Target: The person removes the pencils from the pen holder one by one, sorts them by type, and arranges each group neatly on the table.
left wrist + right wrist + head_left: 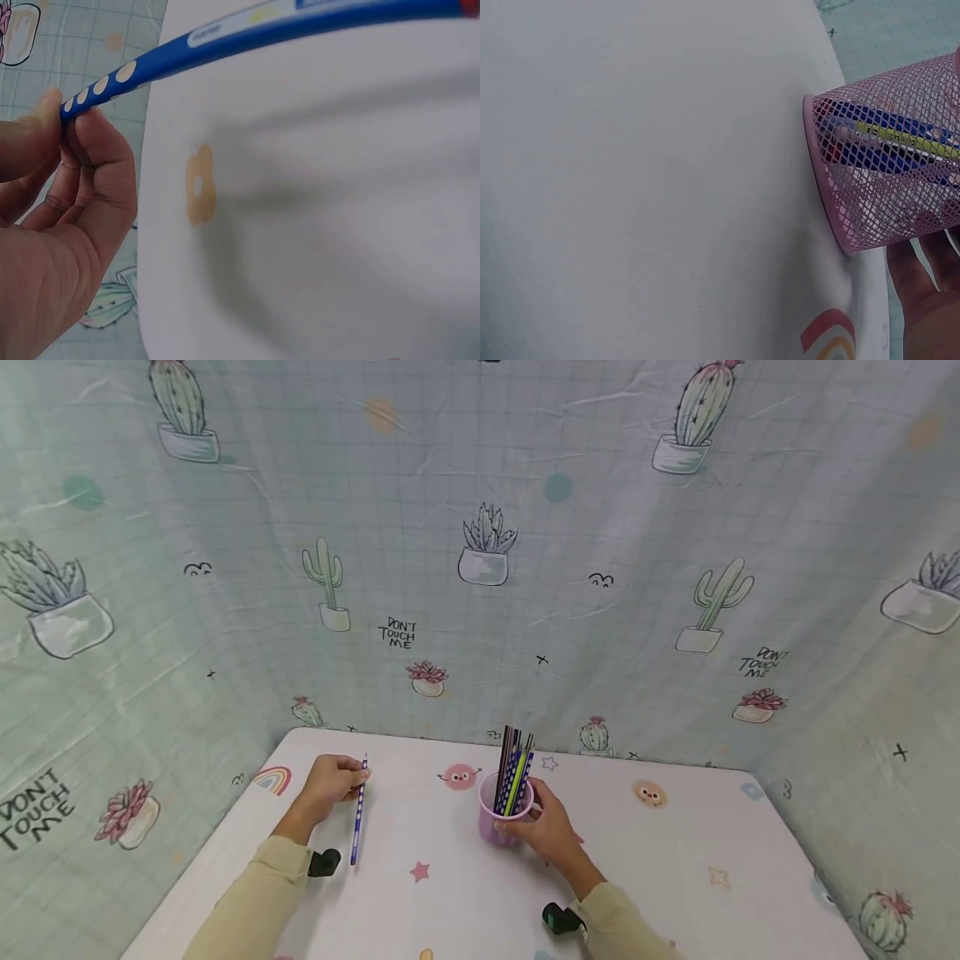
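On the left side of the head view, my left hand [328,787] pinches a blue pencil [357,827] with white dots between thumb and fingers. The left wrist view shows the pencil [247,37] held at its dotted end, its other end reaching right to a red tip above the tabletop. My right hand [551,831] grips a pink mesh pencil cup [489,828] around its side, near the middle. Several pencils [513,772], dark, blue dotted and one yellow-green, stand in the cup. Through the mesh their lower ends show in the right wrist view, with fingers [911,281] against the cup.
A white table [450,893] printed with stars, smiling faces and a rainbow lies under both hands. Behind it and at both sides hangs a pale green sheet [525,627] with cactus drawings. Small black devices [325,862] sit at both wrists.
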The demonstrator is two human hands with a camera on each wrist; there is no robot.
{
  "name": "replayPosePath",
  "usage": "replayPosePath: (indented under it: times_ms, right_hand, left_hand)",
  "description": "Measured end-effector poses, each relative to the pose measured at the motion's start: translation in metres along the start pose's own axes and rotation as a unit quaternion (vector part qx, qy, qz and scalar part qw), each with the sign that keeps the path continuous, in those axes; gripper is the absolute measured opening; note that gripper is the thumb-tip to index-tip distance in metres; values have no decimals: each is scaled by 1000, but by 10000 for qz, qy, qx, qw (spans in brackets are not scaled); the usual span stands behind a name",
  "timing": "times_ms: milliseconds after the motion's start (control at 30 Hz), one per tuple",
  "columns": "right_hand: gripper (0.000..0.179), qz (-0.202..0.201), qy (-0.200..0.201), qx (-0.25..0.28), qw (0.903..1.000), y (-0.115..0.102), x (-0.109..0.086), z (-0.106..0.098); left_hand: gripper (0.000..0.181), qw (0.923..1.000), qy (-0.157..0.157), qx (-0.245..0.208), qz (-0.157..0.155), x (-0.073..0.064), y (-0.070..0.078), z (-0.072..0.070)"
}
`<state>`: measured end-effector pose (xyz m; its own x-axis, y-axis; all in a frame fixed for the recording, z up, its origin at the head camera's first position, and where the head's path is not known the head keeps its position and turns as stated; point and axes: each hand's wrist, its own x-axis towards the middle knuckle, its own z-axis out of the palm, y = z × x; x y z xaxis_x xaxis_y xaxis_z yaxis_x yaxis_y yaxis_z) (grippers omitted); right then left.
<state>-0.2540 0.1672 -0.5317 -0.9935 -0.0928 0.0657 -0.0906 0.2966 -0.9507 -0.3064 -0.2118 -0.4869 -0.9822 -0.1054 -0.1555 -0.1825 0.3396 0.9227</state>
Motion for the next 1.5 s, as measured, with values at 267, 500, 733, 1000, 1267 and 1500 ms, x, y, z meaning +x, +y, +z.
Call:
replayPosePath:
  times_ms: [267, 500, 733, 1000, 1267, 1500]
  right_hand:
    - [90, -26, -104, 23, 9999, 2, 5, 3]
    - [88, 2, 76, -76, 9999, -3, 4, -1]
    - [89, 85, 49, -187, 9998, -2, 5, -1]
    - [89, 55, 67, -192, 9998, 1, 4, 1]
    - [89, 83, 34, -247, 9997, 3, 4, 3]
    - [89, -28, 19, -212, 9998, 2, 2, 2]
  left_hand:
    - [18, 9999, 77, 91, -80, -1, -11, -7]
    - [17, 9997, -101, 70, -206, 3, -9, -4]
    - [22, 9989, -117, 203, -408, 3, -15, -6]
    - [22, 9979, -185, 241, -573, 0, -23, -8]
    - [25, 9960, -225, 231, -839, 0, -28, -9]
    - [25, 9943, -235, 214, -1016, 0, -32, -8]
